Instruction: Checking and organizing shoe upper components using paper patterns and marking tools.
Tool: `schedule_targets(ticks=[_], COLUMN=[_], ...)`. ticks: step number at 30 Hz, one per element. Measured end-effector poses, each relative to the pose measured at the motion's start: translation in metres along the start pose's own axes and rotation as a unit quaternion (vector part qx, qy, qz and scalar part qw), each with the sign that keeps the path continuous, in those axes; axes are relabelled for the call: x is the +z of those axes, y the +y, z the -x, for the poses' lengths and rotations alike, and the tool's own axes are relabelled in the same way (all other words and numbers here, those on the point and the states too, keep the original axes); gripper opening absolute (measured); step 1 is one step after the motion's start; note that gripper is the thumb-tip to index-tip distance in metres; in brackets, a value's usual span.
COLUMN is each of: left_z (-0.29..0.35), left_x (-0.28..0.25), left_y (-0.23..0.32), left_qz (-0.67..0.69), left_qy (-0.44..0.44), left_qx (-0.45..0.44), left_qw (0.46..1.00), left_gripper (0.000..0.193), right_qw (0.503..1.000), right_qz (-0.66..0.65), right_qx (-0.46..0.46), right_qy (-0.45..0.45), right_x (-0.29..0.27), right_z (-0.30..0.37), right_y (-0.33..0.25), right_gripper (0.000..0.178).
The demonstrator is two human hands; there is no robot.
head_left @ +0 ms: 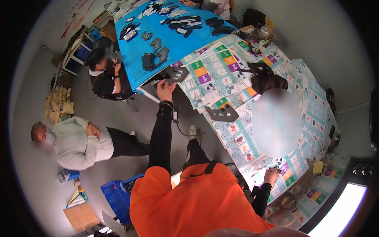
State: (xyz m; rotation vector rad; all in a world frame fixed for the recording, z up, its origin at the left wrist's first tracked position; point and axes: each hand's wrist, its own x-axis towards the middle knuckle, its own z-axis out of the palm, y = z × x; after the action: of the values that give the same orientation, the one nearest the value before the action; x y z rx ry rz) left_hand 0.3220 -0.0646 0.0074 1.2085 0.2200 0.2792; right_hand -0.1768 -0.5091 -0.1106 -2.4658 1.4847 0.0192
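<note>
My left hand (166,91) reaches out over the gap beside the blue-covered table, fingers apart. Its fingertips are at the lower edge of a dark grey flat piece with cut-out holes (180,74); whether they touch it I cannot tell. On the paper-covered table at the right, my right hand (271,175) is closed, with something small and dark at its fingertips, too small to name. Another dark grey piece with holes (222,113) lies near that table's left edge. Beyond it is a black, crumpled-looking item (269,81).
The blue-covered table (181,43) bears several dark cut pieces and gloves (183,24). One person (106,75) sits at its left; another (85,142) stands with arms folded. Someone's hand (187,3) is at the far end. A blue crate (117,197) stands at my left.
</note>
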Motion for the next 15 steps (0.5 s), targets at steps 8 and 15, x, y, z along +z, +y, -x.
schedule_targets(ticks=[8, 15], left_z=[-0.215, -0.350], left_x=[0.047, 0.102], left_y=[-0.053, -0.071], left_qz=[0.208, 0.226], left_qy=[0.061, 0.088], left_qx=[0.009, 0.019], left_qw=[0.976, 0.970], left_gripper=[0.026, 0.029], right_qw=[0.999, 0.999], right_qz=[0.029, 0.008], right_qx=[-0.020, 0.026], right_qy=[-0.007, -0.022], right_x=[0.003, -0.032], right_z=[0.033, 0.090], right_y=[-0.071, -0.152], right_gripper=[0.023, 0.014])
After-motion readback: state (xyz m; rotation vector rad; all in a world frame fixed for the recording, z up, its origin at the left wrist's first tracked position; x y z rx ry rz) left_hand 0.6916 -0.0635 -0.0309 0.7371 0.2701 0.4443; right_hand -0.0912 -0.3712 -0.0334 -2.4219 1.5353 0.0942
